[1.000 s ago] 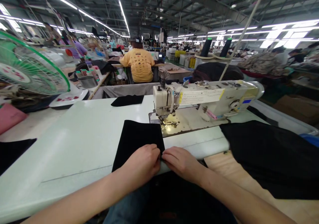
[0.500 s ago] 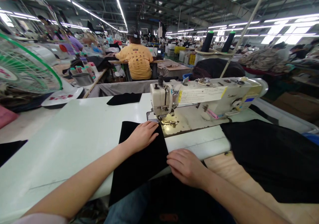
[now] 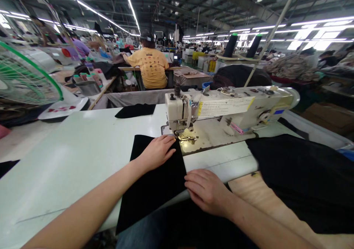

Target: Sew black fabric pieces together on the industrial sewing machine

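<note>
A black fabric piece lies on the white table in front of a white sewing machine. My left hand lies flat on the fabric's far right corner, fingers stretched toward the presser foot. At the fabric's near right edge by the table's front rests my right hand, fingers curled down onto the cloth; whether it pinches the edge I cannot make out.
A large black cloth covers the wooden board at the right. Another small black piece lies at the table's far side. A green-rimmed fan stands at the left. A person in a yellow shirt sits ahead, back turned.
My left hand left the near edge beside my right hand and slid forward to the fabric's far corner by the needle. The right hand stayed at the near edge.
</note>
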A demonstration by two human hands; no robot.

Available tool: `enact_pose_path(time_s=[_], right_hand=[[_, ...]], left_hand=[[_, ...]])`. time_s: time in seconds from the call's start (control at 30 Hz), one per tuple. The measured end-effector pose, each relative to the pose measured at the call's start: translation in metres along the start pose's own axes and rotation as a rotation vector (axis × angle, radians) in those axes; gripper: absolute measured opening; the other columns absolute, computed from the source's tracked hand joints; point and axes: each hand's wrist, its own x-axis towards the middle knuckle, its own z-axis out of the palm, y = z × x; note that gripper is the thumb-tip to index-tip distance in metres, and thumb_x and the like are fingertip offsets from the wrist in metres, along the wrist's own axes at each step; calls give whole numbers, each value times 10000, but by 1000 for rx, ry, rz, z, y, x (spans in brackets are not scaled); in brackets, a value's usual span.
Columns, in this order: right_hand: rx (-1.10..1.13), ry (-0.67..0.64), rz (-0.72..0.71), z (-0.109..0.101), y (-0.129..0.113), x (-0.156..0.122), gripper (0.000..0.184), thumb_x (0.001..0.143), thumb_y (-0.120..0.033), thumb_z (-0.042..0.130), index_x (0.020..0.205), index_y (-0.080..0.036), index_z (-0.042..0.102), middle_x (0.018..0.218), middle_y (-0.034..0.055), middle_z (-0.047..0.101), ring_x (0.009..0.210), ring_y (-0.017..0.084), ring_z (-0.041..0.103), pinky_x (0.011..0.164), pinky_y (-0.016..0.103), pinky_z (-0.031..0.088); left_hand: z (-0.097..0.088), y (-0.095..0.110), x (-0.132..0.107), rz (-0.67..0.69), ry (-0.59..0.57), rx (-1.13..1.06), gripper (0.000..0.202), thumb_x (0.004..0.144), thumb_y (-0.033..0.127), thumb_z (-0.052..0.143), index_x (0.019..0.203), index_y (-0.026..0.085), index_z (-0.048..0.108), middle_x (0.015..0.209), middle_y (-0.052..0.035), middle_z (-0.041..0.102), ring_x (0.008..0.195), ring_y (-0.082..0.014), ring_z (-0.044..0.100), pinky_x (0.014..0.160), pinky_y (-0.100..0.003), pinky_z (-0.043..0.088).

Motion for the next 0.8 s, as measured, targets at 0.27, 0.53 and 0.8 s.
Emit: enact_pose_path(time_s=[0.27, 0.53, 0.8], right_hand=[[-54, -36, -36, -2, -1, -1, 179, 893, -117, 507, 1016, -146, 633, 1074, 114, 715, 1019, 239, 637, 888, 374, 526], [-48, -57, -51, -8, -4, -3, 220, 885, -129, 534, 1071, -110, 650, 1081, 121, 721, 1055, 255, 631, 918, 379, 525], [-46, -37, -63, -12, -3, 0, 204, 876, -141, 520, 1014, -126, 669, 1071, 133, 731, 1021, 241, 655, 880, 375, 543]], left_hand=[[5, -3, 2, -3, -2, 20, 398, 980, 326, 484, 1301, 115, 586, 1350, -134, 609, 1222, -270, 557, 1069, -424, 454], [-21, 42, -26, 22, -18, -91, 254, 953, 220, 523, 1154, 148, 660, 1214, -126, 650, 1120, -262, 606, 964, -421, 526], [-13, 90, -86, 254, 58, -20, 295, 932, 223, 546, 1200, 131, 629, 1217, -135, 685, 1129, -289, 642, 925, -433, 584]])
